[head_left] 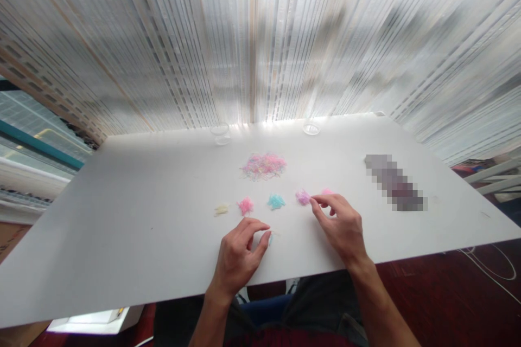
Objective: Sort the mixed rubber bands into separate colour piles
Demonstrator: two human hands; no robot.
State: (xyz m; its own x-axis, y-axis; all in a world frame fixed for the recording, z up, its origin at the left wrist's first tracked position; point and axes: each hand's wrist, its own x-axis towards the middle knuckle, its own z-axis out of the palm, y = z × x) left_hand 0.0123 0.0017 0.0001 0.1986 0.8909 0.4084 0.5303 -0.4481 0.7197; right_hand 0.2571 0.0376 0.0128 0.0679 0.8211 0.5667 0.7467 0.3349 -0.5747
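Note:
On the white table (171, 184) lies a row of small piles of thin pieces: pale yellow (222, 208), pink-red (246, 206), teal (276, 201), purple (302, 197) and bright pink (328, 192), the last partly hidden behind my right hand. My right hand (340, 222) has thumb and forefinger brought together at the purple pile's right edge; anything between them is too small to tell. My left hand (243, 246), below the pink-red pile, pinches thin pieces (271, 237), one pale and one teal. A larger mixed-colour heap (264, 166) lies behind the row.
A clear round container (220, 134) stands at the table's back edge, with a clear round dish (311, 128) farther right. A blurred-out dark object (396, 184) lies on the right. Sheer curtains (252, 38) hang behind the table.

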